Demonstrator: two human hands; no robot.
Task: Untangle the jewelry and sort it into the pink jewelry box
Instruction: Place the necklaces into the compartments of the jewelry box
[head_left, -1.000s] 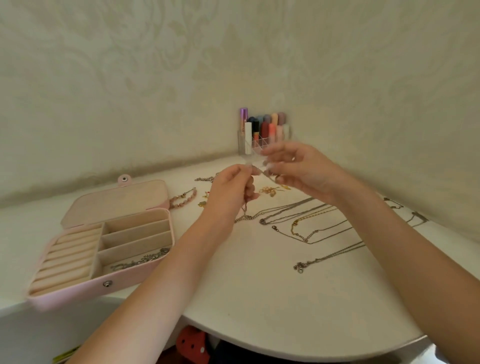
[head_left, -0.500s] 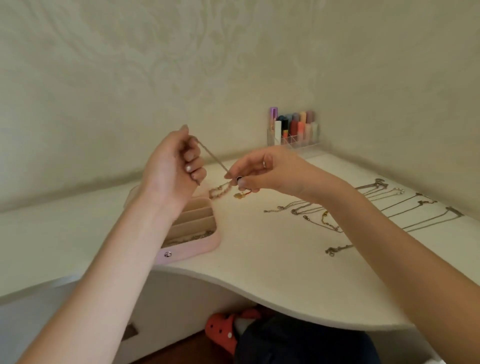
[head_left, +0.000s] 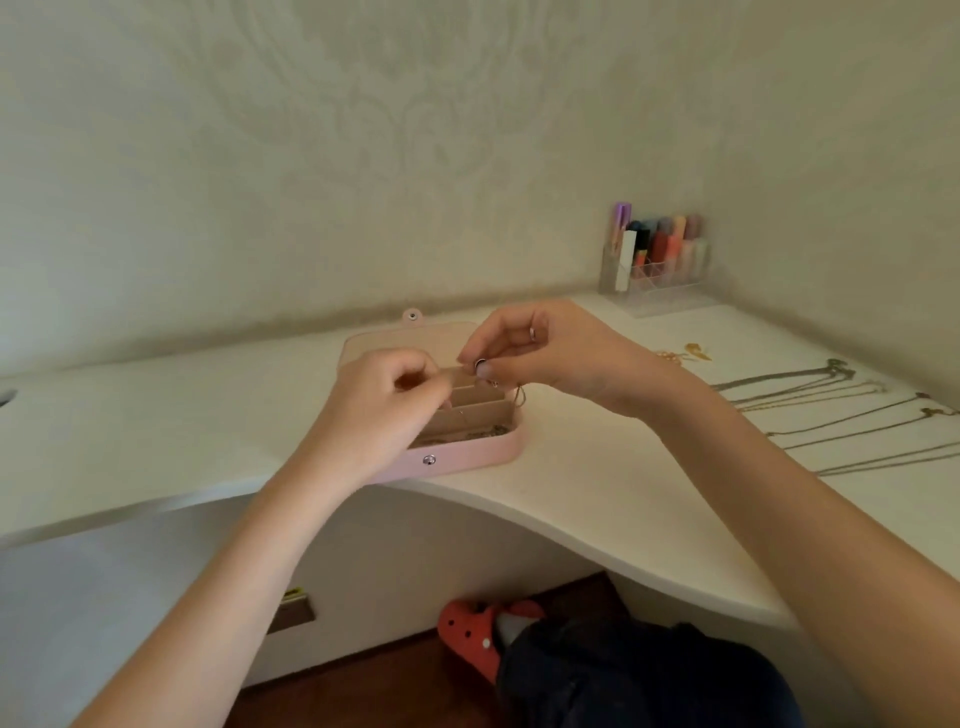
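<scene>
left hand (head_left: 387, 410) curled, hold unclear | right hand (head_left: 540, 353) pinching thin silver chain (head_left: 519, 397) | over open pink rectangular jewelry box (head_left: 467, 457)

Your jewelry box (head_left: 457, 457) sits at twelve o'clock on the desk (head_left: 597, 499); necklaces (head_left: 831, 410) lie at two, organizer (head_left: 654, 280) behind them.

Two pale walls (head_left: 415, 130) with a faint damask pattern meet in a corner at the right. A white bench (head_left: 597, 499) with a curved front edge runs along both. In the corner stands a clear organizer (head_left: 655, 283) of coloured tubes. Below, dark wooden floor (head_left: 374, 686) shows. The light is soft and even.
</scene>
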